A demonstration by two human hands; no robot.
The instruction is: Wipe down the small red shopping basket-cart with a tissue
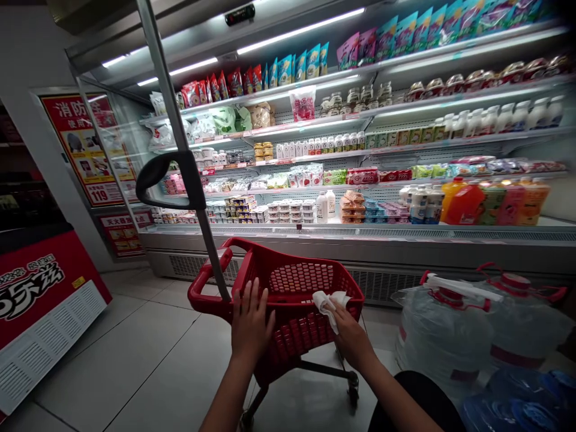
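Note:
A red shopping cart (297,342) with a perforated basket stands in the middle, its red push handle at the left. My left hand (251,324) lies with its fingers spread against the near side of the basket rim, close to the handle end, and holds nothing. Toward the right end of the rim, my right hand (351,336) presses a crumpled white cloth (324,302) to the red plastic. Part of the cloth hangs over the rim. A grey metal pole (173,114) with a black handle (189,186) rises beside the cart's push handle.
Behind the cart runs a lit refrigerated shelf (315,235) of drinks, cups and bags. Large water bottles (445,336) stand on the floor at the right. A red freezer (40,300) is at the left. Pale tiles (144,366) cover the floor.

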